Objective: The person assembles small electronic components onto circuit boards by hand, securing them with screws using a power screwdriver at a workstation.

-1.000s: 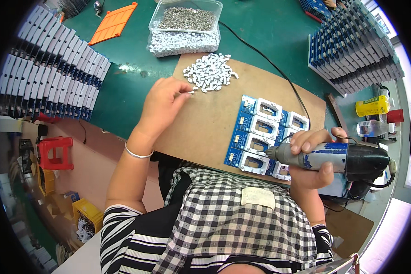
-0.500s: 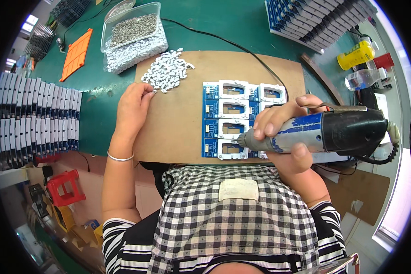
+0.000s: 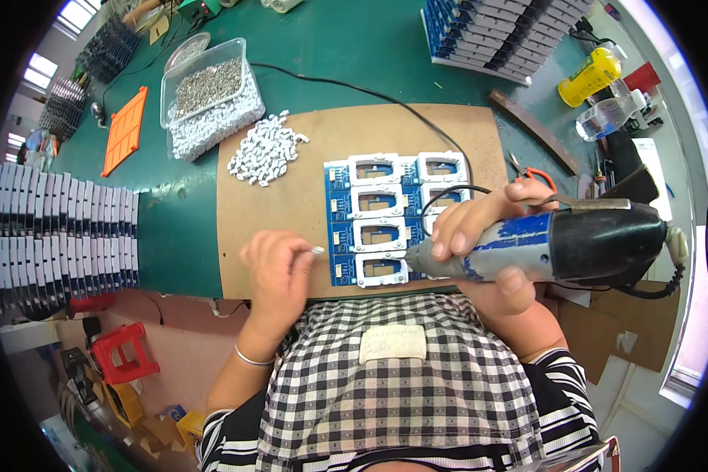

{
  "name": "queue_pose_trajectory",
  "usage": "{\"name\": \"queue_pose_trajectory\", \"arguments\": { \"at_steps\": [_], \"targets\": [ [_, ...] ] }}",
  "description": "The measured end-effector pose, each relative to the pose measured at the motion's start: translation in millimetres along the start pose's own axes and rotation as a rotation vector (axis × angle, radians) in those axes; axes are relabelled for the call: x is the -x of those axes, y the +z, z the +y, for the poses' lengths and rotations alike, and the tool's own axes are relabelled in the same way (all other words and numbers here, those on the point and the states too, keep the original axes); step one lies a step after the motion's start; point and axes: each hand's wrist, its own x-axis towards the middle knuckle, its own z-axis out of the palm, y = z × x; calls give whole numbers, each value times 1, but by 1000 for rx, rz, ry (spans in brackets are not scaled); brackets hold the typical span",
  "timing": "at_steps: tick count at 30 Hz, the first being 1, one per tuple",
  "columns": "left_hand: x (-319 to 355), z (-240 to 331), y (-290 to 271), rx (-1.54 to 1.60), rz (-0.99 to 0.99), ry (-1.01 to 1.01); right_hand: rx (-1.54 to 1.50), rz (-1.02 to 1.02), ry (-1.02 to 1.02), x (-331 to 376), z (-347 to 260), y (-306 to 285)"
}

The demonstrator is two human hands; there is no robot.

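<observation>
My left hand (image 3: 279,271) pinches a small screw (image 3: 316,251) between thumb and fingertips, just left of the blue circuit board (image 3: 340,206). White rectangular frames (image 3: 377,234) sit in rows on that board. My right hand (image 3: 480,236) grips a blue and black electric screwdriver (image 3: 554,245), its tip pointing left at the lowest white frame (image 3: 381,270). A pile of small white parts (image 3: 263,153) lies on the brown cardboard sheet (image 3: 267,212) beyond my left hand.
A clear plastic box (image 3: 208,98) holds screws and white parts at the back left, beside an orange tray (image 3: 124,130). Rows of stacked boards (image 3: 63,236) line the left; more boards (image 3: 503,31) at the back right. Yellow bottle (image 3: 588,75), pliers (image 3: 531,169), black cable (image 3: 370,94).
My left hand has pulled back from the white parts pile toward me and now holds a screw near the board. The view has shifted; the screwdriver stays over the board's lower edge.
</observation>
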Motion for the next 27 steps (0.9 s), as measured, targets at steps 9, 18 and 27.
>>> {"name": "queue_pose_trajectory", "arguments": {
  "at_steps": [9, 18, 27],
  "targets": [
    [-8, -25, -10, -282, 41, -122, -11, 493, 32, -8, -37, -67],
    [-3, 41, 0, -84, -228, 247, 184, 699, 108, 19, -40, -126],
    [-15, 50, 23, -183, -258, 242, 313, 522, -67, 22, -41, -92]
  ]
}}
